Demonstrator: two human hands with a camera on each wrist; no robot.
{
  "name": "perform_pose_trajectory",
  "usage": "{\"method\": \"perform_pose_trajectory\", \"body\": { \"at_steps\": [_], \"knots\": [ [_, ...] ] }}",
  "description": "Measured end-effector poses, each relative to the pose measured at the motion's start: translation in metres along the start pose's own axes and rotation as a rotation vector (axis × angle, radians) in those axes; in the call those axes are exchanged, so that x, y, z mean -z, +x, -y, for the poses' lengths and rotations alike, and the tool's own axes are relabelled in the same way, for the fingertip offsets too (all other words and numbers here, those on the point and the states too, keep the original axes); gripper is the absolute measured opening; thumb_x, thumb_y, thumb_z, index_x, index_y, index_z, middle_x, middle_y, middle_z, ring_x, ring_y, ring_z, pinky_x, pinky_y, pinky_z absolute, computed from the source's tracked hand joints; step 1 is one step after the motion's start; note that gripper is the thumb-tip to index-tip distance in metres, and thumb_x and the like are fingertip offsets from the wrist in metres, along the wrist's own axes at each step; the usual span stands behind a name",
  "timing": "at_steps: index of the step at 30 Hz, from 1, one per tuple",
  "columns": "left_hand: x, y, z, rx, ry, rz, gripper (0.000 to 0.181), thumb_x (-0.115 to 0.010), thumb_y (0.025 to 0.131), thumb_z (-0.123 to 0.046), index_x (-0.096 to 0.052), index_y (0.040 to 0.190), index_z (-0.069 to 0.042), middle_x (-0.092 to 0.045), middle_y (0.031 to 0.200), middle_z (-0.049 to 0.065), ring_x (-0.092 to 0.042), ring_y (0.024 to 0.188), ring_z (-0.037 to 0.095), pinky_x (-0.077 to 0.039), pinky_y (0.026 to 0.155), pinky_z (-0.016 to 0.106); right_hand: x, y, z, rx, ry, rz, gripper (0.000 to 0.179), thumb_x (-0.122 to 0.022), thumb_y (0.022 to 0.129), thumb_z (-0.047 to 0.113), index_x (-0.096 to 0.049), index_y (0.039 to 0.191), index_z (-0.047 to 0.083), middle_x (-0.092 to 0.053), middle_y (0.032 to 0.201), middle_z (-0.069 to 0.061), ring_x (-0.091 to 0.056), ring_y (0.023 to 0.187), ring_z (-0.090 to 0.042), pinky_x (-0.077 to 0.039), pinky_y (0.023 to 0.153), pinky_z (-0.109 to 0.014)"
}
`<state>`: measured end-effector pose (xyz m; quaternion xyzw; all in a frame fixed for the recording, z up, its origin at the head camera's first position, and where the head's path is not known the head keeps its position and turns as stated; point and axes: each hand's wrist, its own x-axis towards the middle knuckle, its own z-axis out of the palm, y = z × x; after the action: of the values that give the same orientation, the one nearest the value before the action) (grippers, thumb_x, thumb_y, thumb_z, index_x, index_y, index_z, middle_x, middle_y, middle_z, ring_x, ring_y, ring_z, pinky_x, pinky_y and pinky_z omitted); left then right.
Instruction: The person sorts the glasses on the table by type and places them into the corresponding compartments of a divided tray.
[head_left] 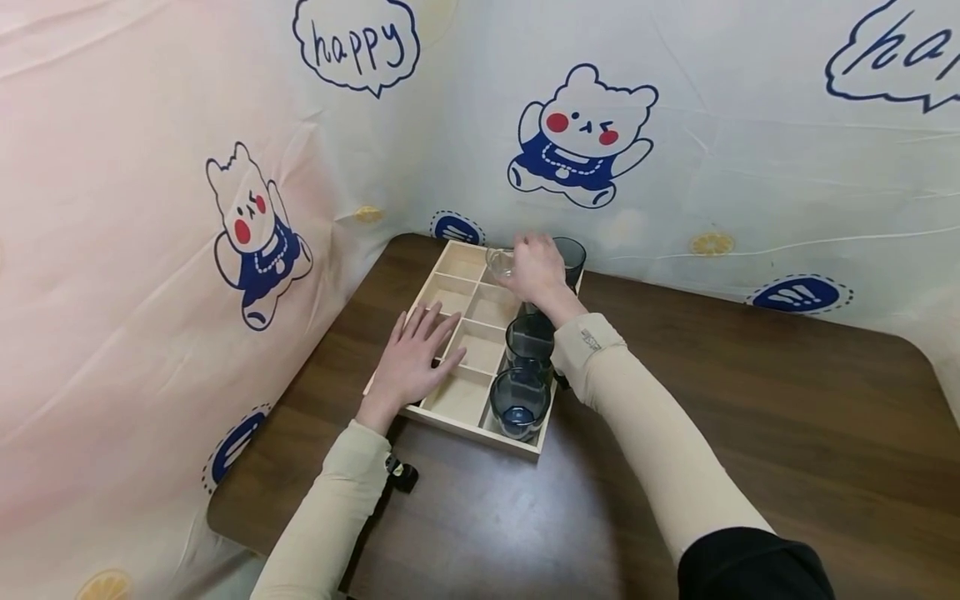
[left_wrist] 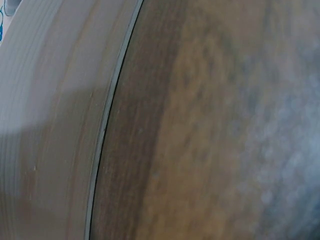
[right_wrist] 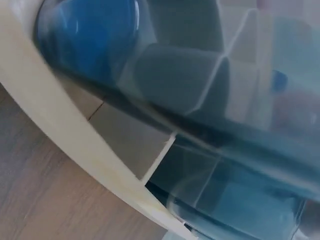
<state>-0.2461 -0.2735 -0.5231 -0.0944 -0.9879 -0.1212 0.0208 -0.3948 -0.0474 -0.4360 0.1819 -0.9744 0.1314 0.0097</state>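
Observation:
A shallow wooden tray (head_left: 471, 437) with square compartments lies on the table. My left hand (head_left: 411, 360) rests over its left side with the fingers spread. At the far end, my right hand (head_left: 538, 268) grips a clear glass (head_left: 498, 263) by its side, the glass tilted over the far compartments. Smoky dark glasses stand along the right column: one at the far corner (head_left: 572, 257), one in the middle (head_left: 528, 335) and one at the near corner (head_left: 517, 408). In the right wrist view, a tinted glass (right_wrist: 180, 80) fills much of the picture, beside the tray's pale wall (right_wrist: 65, 125).
The brown wooden table (head_left: 750, 400) extends to the right and toward me. A printed cloth (head_left: 712, 167) hangs behind the tray and along the left. The left wrist view shows the tray's outer wall (left_wrist: 50, 125) against the tabletop (left_wrist: 200, 125).

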Motion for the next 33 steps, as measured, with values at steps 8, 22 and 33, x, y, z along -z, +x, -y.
{"method": "perform_pose_trajectory", "body": {
  "at_steps": [8,22,33],
  "knots": [
    [0.002,-0.002,0.003,-0.006,-0.009,-0.004,0.073,-0.041,0.109,-0.068,-0.037,0.173,-0.031,-0.024,0.185,0.01,-0.014,0.174,0.038,-0.006,0.142,0.061,0.001,-0.002,0.008,-0.006,-0.078,0.079,0.074,-0.067,0.108,0.049,-0.05,0.16,0.0,-0.049,0.17,-0.02,-0.039,0.164,-0.036,-0.014,0.143,-0.049],
    [-0.001,0.008,0.008,-0.034,-0.004,0.005,0.074,-0.04,0.11,-0.069,-0.035,0.173,-0.031,-0.024,0.185,0.009,-0.012,0.174,0.038,-0.006,0.142,0.062,-0.003,-0.008,0.003,-0.072,-0.036,0.071,0.077,-0.033,0.116,0.057,-0.025,0.175,0.008,-0.029,0.182,-0.016,-0.015,0.174,-0.036,-0.003,0.144,-0.052],
    [-0.003,0.015,0.016,-0.033,-0.004,0.004,0.073,-0.04,0.11,-0.068,-0.036,0.173,-0.031,-0.025,0.185,0.01,-0.012,0.174,0.039,-0.007,0.141,0.063,0.015,-0.056,-0.031,-0.032,0.18,-0.048,0.078,-0.035,0.117,0.057,-0.022,0.176,0.008,-0.021,0.184,-0.018,-0.006,0.175,-0.04,-0.002,0.143,-0.056]
  ]
}}
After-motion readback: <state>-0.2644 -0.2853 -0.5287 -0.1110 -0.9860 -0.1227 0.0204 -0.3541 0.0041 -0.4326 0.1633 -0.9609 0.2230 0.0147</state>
